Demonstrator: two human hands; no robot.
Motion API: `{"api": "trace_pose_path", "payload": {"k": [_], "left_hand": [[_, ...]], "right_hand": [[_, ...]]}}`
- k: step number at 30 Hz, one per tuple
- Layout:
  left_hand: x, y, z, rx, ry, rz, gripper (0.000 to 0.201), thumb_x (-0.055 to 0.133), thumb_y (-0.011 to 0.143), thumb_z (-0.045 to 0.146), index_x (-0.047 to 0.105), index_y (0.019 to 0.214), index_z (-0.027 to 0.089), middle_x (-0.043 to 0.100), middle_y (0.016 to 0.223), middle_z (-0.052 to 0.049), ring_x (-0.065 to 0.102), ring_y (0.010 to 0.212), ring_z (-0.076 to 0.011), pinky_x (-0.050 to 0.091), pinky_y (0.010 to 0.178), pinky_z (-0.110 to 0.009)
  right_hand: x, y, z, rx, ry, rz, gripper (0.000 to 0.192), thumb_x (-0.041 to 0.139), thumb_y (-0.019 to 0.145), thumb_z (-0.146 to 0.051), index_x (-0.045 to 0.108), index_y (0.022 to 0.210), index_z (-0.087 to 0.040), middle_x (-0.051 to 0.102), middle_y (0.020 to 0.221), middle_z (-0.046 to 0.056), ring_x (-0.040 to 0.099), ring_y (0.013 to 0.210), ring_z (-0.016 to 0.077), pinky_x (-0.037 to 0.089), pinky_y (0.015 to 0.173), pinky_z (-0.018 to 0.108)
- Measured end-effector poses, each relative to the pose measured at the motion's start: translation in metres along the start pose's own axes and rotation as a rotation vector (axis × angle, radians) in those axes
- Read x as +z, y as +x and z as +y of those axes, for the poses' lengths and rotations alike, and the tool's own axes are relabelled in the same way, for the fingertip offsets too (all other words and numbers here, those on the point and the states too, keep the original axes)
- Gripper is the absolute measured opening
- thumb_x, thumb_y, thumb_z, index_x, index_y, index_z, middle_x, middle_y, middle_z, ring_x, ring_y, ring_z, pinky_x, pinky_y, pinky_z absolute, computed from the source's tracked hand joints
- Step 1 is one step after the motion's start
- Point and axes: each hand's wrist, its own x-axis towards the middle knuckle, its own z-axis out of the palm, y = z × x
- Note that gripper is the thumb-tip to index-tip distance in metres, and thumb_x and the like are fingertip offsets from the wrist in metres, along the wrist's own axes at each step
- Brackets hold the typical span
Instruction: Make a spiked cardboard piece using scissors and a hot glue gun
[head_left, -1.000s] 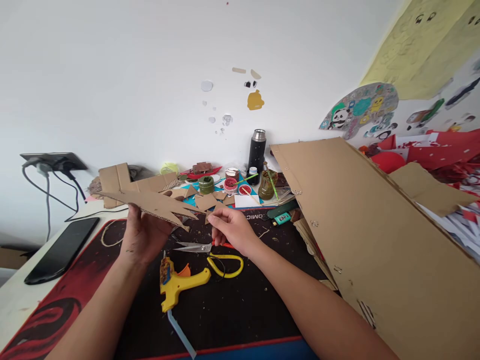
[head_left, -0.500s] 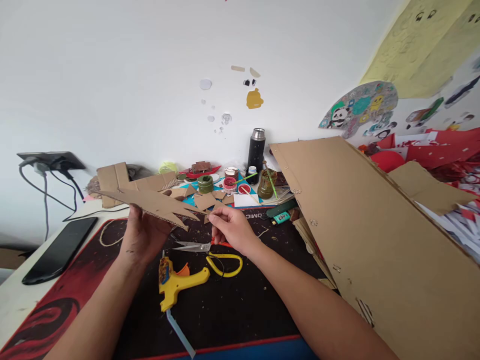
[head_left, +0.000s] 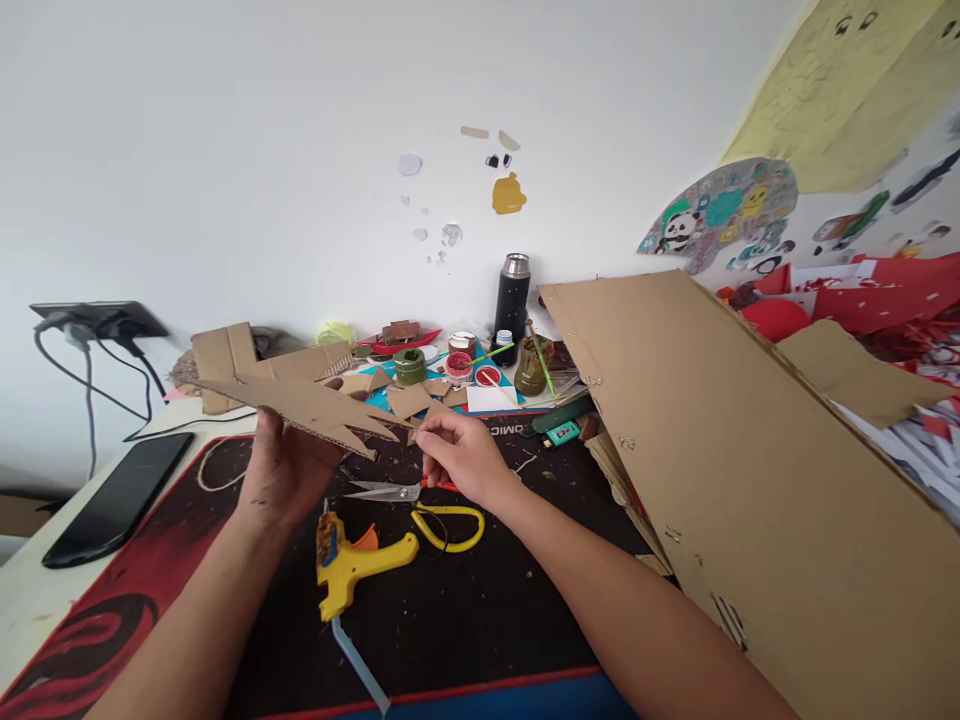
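A flat cardboard cutout (head_left: 307, 405) with jagged points on its right end is held up over the desk mat. My left hand (head_left: 289, 470) grips it from below, thumb at the near edge and fingertips showing past the far edge. The fingers of my right hand (head_left: 457, 455) are pinched at the tip of one point on the cutout. Under my hands lie scissors (head_left: 386, 492) with orange and yellow handles, partly hidden by my right hand. Closer to me rests a yellow hot glue gun (head_left: 352, 565) with a glue stick (head_left: 360, 665) trailing from it.
A large cardboard sheet (head_left: 720, 440) leans across the right side. Along the wall stand paint jars (head_left: 409, 367), a black flask (head_left: 512, 300) and cardboard scraps (head_left: 409, 402). A black phone (head_left: 120, 500) lies at left, near plugged cables (head_left: 90, 330).
Both hands and the cutout keep nearly the same pose. The whole view has shifted very slightly; nothing has been taken hold of or let go.
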Motion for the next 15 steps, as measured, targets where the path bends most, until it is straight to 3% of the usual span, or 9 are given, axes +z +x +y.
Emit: {"api": "trace_pose_path", "payload": {"k": [9, 12, 15], "left_hand": [[-0.0082, 0.0019, -0.0023, -0.009, -0.065, -0.022, 0.088, 0.102, 0.063, 0.063, 0.075, 0.133, 0.015, 0.085, 0.119, -0.015, 0.081, 0.106, -0.0369, 0.068, 0.083, -0.039], [-0.0097, 0.0008, -0.0024, -0.029, -0.072, -0.042, 0.086, 0.098, 0.067, 0.066, 0.075, 0.132, 0.014, 0.085, 0.118, -0.016, 0.079, 0.115, -0.0402, 0.066, 0.092, -0.042], [-0.0076, -0.0026, -0.0008, -0.065, -0.016, -0.088, 0.085, 0.094, 0.068, 0.074, 0.077, 0.131, 0.019, 0.085, 0.120, -0.015, 0.072, 0.128, -0.0458, 0.062, 0.104, -0.051]], "right_hand": [[0.0001, -0.0012, -0.0026, -0.014, 0.015, 0.019, 0.009, 0.065, 0.090, -0.024, 0.063, 0.081, -0.021, 0.062, 0.053, -0.006, 0.057, 0.042, 0.0117, 0.044, 0.046, 0.022], [-0.0015, 0.0001, -0.0020, -0.013, 0.052, 0.031, 0.012, 0.068, 0.088, -0.031, 0.062, 0.082, -0.022, 0.062, 0.052, -0.007, 0.056, 0.041, 0.0126, 0.045, 0.045, 0.023], [-0.0043, 0.0033, -0.0002, -0.013, 0.103, 0.061, 0.026, 0.070, 0.089, -0.046, 0.061, 0.083, -0.022, 0.061, 0.050, -0.006, 0.058, 0.041, 0.0137, 0.043, 0.042, 0.022]]}}
